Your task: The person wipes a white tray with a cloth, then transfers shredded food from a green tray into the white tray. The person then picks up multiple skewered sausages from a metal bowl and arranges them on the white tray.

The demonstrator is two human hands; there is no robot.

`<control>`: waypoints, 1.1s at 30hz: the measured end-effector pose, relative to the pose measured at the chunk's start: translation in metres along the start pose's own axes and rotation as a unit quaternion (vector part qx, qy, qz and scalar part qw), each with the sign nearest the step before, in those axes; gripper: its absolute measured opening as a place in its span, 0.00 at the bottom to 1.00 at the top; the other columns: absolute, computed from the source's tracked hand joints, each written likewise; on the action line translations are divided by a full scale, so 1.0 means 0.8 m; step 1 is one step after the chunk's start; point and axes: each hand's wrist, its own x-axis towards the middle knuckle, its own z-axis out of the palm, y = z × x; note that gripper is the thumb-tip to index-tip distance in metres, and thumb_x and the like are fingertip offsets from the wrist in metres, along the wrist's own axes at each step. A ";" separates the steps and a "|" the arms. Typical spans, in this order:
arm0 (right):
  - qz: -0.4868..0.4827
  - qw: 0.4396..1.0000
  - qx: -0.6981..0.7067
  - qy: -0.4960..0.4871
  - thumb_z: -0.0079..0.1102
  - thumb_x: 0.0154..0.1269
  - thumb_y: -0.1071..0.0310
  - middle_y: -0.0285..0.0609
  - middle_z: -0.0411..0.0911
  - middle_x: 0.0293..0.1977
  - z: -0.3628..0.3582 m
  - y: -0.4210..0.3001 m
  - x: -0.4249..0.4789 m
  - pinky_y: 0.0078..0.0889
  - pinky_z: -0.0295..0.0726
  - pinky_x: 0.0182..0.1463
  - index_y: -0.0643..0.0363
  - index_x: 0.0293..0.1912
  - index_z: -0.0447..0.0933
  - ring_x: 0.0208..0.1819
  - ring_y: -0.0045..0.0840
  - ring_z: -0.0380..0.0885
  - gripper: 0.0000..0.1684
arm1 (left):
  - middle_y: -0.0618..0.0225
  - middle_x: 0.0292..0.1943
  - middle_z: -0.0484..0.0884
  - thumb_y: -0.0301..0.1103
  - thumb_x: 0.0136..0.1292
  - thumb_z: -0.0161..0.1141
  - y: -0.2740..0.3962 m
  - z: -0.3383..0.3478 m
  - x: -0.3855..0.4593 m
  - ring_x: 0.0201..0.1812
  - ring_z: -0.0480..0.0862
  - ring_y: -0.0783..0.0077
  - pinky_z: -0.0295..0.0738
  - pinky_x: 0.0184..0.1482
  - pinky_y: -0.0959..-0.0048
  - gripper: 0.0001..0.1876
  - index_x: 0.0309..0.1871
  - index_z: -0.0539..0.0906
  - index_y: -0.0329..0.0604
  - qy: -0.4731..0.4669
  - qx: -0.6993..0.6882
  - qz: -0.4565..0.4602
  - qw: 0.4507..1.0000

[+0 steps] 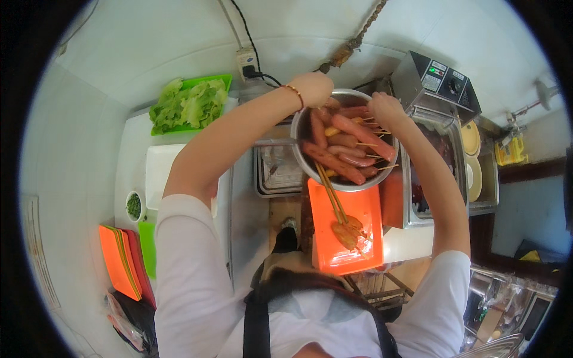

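Observation:
A round steel bowl stands in front of me, full of sausages on wooden sticks. At its far left rim, my left hand is closed, the fingertips hidden from view. My right hand closes on the far right rim, just beside several stick ends. A pair of wooden chopsticks slants from the bowl's near edge down over an orange tray. Flat browned food pieces lie on that tray, under the lower ends of the chopsticks.
Left, a green tray holds lettuce near a white tray and a cup of chopped greens. Stacked coloured trays lean nearby. Right, an electric fryer adjoins a steel pan of dark red contents.

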 end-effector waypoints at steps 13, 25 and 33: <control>0.079 0.860 0.503 0.047 0.61 0.61 0.70 0.41 0.84 0.31 -0.110 -0.001 -0.069 0.23 0.77 0.36 0.65 0.42 0.84 0.29 0.21 0.80 0.11 | 0.73 0.24 0.79 0.34 0.61 0.64 -0.084 0.032 -0.308 0.26 0.73 0.84 0.67 0.30 0.84 0.10 0.35 0.89 0.36 0.203 -0.618 -0.194 0.734; -0.091 0.535 0.813 -0.211 0.64 0.61 0.71 0.34 0.81 0.26 -0.162 -0.447 -0.102 0.20 0.73 0.31 0.63 0.40 0.85 0.27 0.13 0.73 0.09 | 0.74 0.33 0.81 0.34 0.66 0.62 0.142 0.255 -0.574 0.29 0.74 0.86 0.58 0.22 0.86 0.13 0.50 0.83 0.38 0.545 -0.648 -0.497 0.189; -0.178 0.655 0.722 -0.133 0.65 0.60 0.68 0.46 0.84 0.28 -0.088 -0.603 -0.114 0.29 0.76 0.34 0.67 0.37 0.83 0.28 0.25 0.80 0.10 | 0.68 0.37 0.84 0.33 0.63 0.66 0.192 0.339 -0.596 0.29 0.80 0.80 0.56 0.19 0.84 0.14 0.49 0.83 0.35 0.570 -0.567 -0.589 0.079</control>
